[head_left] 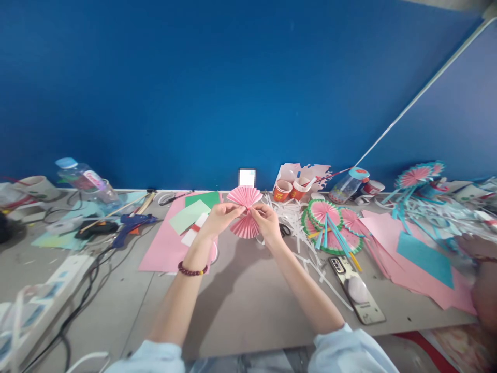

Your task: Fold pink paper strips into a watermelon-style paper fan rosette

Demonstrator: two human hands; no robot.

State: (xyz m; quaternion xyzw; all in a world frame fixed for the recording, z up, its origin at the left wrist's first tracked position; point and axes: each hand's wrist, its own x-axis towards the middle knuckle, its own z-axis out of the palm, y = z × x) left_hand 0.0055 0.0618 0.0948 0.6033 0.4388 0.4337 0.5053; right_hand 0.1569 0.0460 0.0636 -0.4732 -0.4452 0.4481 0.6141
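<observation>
A: Where is the pink paper fan?

B: Centre of the frame, between the two hands, and it looks raised off the bench.

A: How is it held?

B: By its middle. The left hand has a narrow grip, thumb and fingers pinching the folds from the left side; the right hand pinches from the other side.

A: Why there?

B: Probably because the pleats gather at that waist. Pinched there, the folds spread above and below the fingers without being crushed. Whether anything fastens the waist I cannot tell; the fingers cover it.

A: And the glue gun, left of centre?

B: It lies on the bench with its nozzle toward the middle, perhaps so that it stays within reach of the left arm.

A: What about the right of the frame?

B: Green-edged fans overlap in a pile, likely to save room. Below them a phone lies camera side up. Another person's hand is at the right edge, near a blue sheet.
</observation>
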